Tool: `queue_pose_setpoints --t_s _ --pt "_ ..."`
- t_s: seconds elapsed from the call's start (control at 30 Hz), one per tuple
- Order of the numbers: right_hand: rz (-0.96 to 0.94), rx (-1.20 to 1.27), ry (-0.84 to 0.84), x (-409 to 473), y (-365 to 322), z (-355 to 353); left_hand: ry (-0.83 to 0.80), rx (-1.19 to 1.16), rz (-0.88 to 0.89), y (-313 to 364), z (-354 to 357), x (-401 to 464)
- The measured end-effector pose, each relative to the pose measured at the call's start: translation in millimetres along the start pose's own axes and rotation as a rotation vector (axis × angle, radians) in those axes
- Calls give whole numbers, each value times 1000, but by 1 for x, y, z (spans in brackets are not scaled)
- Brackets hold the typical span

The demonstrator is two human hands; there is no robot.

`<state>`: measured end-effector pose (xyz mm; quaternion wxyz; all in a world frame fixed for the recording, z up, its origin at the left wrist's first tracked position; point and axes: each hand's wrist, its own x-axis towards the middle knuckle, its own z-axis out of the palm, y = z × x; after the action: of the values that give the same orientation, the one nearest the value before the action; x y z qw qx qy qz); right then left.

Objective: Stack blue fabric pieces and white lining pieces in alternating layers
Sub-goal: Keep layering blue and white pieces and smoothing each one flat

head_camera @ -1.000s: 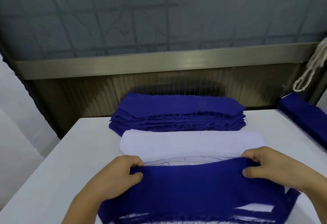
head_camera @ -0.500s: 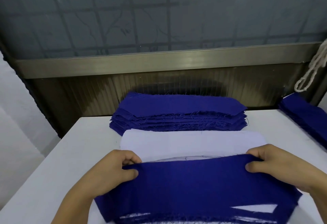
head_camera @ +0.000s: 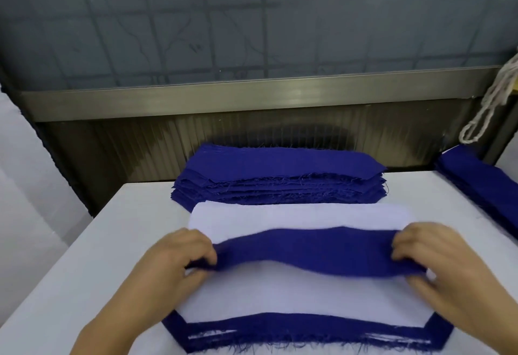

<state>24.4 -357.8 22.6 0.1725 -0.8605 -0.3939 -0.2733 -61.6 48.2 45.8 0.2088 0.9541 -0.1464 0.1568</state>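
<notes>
My left hand [head_camera: 179, 259] and my right hand [head_camera: 437, 253] each pinch one end of a blue fabric piece [head_camera: 308, 251], stretched between them as a sagging band. It hangs over the near stack [head_camera: 308, 329], whose top layer is a white lining piece [head_camera: 302, 295] with frayed blue edges showing around it. Just beyond my hands lies the pile of white lining [head_camera: 300, 217]. Behind that sits a thick pile of blue pieces [head_camera: 280, 175].
Everything rests on a white table [head_camera: 98, 242] that ends at a metal ledge and a dark wall. Another blue pile [head_camera: 482, 183] lies at the right edge. A white cord [head_camera: 487, 102] hangs at the upper right.
The blue piece that covered the near stack has been raised and drawn away from me by both hands, uncovering the white lining beneath it.
</notes>
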Motion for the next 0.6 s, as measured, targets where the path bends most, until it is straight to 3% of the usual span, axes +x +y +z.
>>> queue_pose_setpoints --t_s 0.07,0.17,0.43,0.6 --pt "-46 -25 -151 -14 -2 11 -109 -43 -31 -4 11 -10" --pt "26 31 -264 -20 -7 14 -217 -58 -97 -9 22 -18" --pt "113 -19 -165 -23 -17 20 -168 33 -27 2 22 -17" --pt "120 -75 -81 -24 -19 21 -234 97 -9 7 29 -15"
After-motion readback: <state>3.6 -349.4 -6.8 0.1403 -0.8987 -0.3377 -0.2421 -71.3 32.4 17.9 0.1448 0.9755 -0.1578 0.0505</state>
